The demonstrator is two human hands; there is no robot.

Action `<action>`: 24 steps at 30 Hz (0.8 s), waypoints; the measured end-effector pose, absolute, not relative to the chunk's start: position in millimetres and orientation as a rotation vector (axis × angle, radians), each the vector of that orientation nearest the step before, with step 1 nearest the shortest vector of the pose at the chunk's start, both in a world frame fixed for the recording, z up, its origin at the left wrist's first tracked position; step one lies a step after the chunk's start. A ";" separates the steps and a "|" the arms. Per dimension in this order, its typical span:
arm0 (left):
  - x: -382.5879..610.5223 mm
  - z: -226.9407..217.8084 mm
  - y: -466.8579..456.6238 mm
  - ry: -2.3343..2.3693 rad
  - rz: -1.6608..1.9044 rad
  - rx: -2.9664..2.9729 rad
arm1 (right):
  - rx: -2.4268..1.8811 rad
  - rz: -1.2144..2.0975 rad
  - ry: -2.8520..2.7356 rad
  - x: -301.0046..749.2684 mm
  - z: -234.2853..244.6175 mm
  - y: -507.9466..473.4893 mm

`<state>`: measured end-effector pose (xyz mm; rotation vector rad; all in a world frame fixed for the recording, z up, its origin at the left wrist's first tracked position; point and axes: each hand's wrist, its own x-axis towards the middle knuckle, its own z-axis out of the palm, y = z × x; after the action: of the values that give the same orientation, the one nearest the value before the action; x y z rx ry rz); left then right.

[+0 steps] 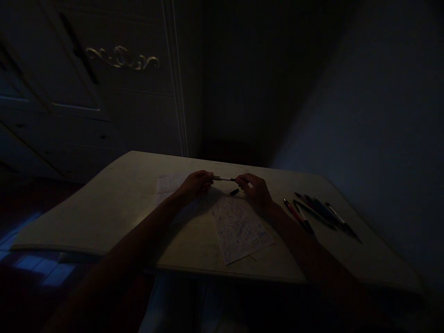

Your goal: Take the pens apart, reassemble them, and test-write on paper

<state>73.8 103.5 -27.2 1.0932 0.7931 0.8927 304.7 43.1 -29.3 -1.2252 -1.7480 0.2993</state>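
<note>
A slim pen (225,178) with a pale barrel and dark end spans the gap between my two hands, held level above the table. My left hand (197,185) pinches its left end. On its dark right end are the closed fingers of my right hand (255,190). Just below the pen lies a small black piece (234,191) that looks like a pen cap. Nearer to me is a paper sheet (241,229) covered in scribbles, partly under my right hand. A second marked paper (169,184) lies behind my left forearm, which hides part of it.
Several pens (321,212) lie in a loose group on the right of the pale table (86,208). A wall (388,129) borders the table's right side. Beyond the far left stands a cabinet (138,111) with an ornate handle. The room is very dark.
</note>
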 end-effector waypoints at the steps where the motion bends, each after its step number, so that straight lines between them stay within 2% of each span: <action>1: 72.9 -25.3 102.5 0.780 0.907 1.111 | -1.225 0.283 -1.766 305.1 -29.1 42.8; 5: 71.0 -20.3 102.1 0.720 0.960 1.150 | -1.237 0.244 -1.793 307.3 -29.3 42.7; 12: 72.3 -28.6 108.3 0.951 0.884 1.119 | -1.225 0.220 -1.781 310.6 -32.6 46.6; 24: 71.2 -26.7 109.6 0.697 1.056 1.245 | -1.173 0.211 -1.769 313.3 -32.9 48.5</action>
<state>71.2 109.6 -26.7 1.2452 0.6972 1.0561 313.3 48.5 -32.9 -1.1735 -1.7686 0.2114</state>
